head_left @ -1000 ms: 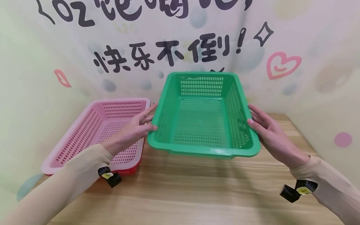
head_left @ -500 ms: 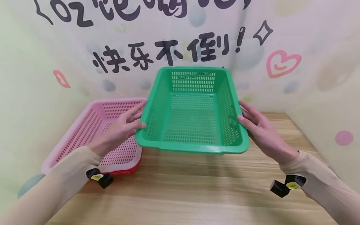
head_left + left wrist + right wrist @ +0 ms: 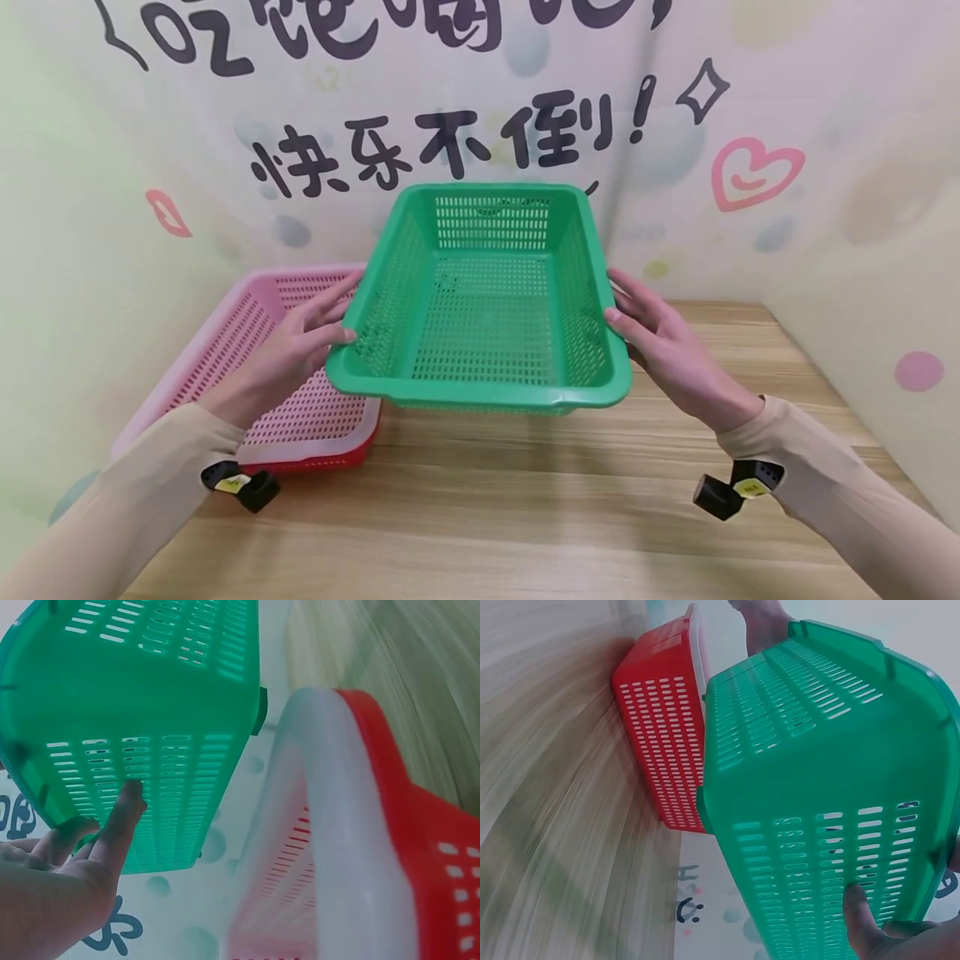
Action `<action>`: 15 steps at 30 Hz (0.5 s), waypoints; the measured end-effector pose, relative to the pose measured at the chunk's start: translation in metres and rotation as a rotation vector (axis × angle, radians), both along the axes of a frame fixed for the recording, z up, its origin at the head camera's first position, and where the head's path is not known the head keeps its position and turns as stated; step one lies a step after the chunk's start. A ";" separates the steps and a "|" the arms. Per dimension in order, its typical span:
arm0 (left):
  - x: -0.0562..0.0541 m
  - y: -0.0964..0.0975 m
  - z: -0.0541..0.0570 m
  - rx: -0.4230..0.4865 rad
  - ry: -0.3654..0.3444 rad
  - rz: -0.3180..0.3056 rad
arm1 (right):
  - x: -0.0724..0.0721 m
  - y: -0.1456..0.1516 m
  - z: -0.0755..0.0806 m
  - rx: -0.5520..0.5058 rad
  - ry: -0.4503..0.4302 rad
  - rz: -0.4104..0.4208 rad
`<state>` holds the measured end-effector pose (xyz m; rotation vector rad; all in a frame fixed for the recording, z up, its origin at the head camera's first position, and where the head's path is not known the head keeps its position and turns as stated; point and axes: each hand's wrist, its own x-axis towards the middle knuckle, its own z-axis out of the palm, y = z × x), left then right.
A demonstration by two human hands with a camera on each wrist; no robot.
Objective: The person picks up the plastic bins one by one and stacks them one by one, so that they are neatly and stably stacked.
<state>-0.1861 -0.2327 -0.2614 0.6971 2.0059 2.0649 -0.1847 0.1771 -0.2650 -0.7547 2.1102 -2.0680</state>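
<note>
My left hand [image 3: 281, 354] and right hand [image 3: 672, 354] hold a green perforated plastic basket [image 3: 480, 394] by its two sides, raised off the table. Both thumbs rest at the rim. In the left wrist view, the left fingers [image 3: 120, 825] lie against the outer slotted wall; the right wrist view shows a right finger [image 3: 861, 919] touching the opposite wall. The basket's open top tilts toward me, and nothing lies inside. To the left stands a pink basket [image 3: 303, 451] nested in a red basket [image 3: 656, 727]. My left hand and the green basket partly cover them in the head view.
A wood-grain table [image 3: 510, 517] lies below. Behind it hangs a white printed cloth [image 3: 750, 92] with dark characters and a pink heart, and pale walls close in on both sides. Each sleeve carries a small black wrist camera [image 3: 243, 485].
Both hands have carried the green basket leftward, so it now covers more of the pink basket's right side. The pink and red baskets have not moved.
</note>
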 end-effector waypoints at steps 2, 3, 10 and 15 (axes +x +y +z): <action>0.002 -0.002 0.000 -0.003 0.002 -0.001 | 0.000 -0.002 0.000 -0.003 -0.002 0.006; 0.002 -0.004 0.000 -0.005 0.004 -0.001 | -0.001 -0.002 -0.001 -0.004 -0.005 0.008; 0.004 -0.009 -0.001 0.004 0.026 -0.010 | 0.000 -0.006 0.000 0.010 -0.019 0.002; 0.005 -0.017 -0.001 0.033 0.052 -0.014 | -0.001 -0.012 0.003 0.038 -0.017 0.006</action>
